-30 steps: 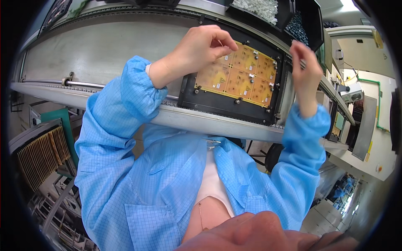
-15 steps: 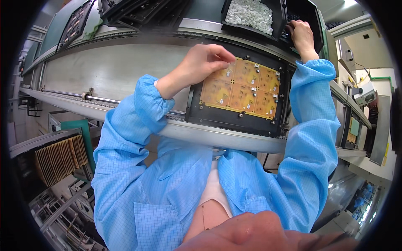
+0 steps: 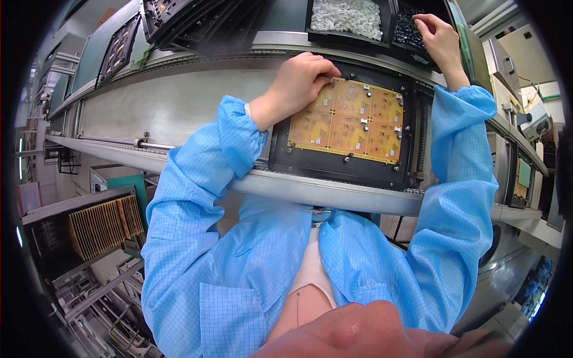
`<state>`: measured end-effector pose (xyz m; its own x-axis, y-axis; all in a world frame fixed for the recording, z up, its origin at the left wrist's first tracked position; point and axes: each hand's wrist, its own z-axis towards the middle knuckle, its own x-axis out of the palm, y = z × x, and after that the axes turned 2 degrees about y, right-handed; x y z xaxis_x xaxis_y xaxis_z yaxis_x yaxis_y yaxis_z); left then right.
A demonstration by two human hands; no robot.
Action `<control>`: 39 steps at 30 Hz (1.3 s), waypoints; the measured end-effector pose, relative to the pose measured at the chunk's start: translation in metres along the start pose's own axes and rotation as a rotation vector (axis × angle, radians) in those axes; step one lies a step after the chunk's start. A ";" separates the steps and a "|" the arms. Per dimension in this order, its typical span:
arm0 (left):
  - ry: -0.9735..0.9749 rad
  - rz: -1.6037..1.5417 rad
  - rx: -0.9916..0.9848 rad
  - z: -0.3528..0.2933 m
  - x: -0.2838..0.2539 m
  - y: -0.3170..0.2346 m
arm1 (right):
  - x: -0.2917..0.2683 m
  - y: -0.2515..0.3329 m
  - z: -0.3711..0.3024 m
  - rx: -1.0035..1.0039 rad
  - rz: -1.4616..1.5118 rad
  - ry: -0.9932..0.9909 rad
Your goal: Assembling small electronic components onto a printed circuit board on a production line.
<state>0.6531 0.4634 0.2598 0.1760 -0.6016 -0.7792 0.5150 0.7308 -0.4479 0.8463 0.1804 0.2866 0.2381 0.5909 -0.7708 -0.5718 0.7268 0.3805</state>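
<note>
A yellow-orange circuit board panel (image 3: 343,134), divided into several sections, lies in a black carrier frame (image 3: 316,169). Small white and dark parts stand upright on some sections. My left hand (image 3: 300,82) is at the panel's upper left, fingers curled and pressed together against the board; whatever they hold is hidden. Over a black bin of small dark components (image 3: 408,28), my right hand (image 3: 443,45) has thumb and fingertips pinched together. Anything between those fingertips is too small to make out.
A black bin of small white parts (image 3: 346,17) stands beyond the frame. Black carriers (image 3: 203,27) are stacked at the far left. Metal conveyor rails (image 3: 334,190) run across in front of me. A rack of upright boards (image 3: 104,224) stands at the lower left.
My right hand has lifted out of the dark components to above their bin. My left fingers have curled down onto the panel's upper left part. The whole view has shifted slightly.
</note>
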 end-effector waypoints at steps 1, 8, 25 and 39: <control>0.002 0.002 0.001 0.001 0.001 0.000 | -0.003 0.005 -0.004 0.021 0.100 0.008; -0.027 -0.048 -0.052 -0.004 0.000 0.003 | -0.017 0.067 -0.049 0.047 0.441 0.022; 0.026 0.434 0.316 -0.007 -0.003 -0.010 | -0.031 0.103 -0.110 0.248 0.902 0.285; 0.049 0.795 -0.035 0.103 -0.005 0.021 | -0.002 0.105 -0.132 0.583 1.472 0.537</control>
<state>0.7494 0.4482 0.2999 0.4426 0.1182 -0.8889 0.2242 0.9452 0.2373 0.6820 0.2090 0.2608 -0.5491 0.7520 0.3647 0.3309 -0.2050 0.9211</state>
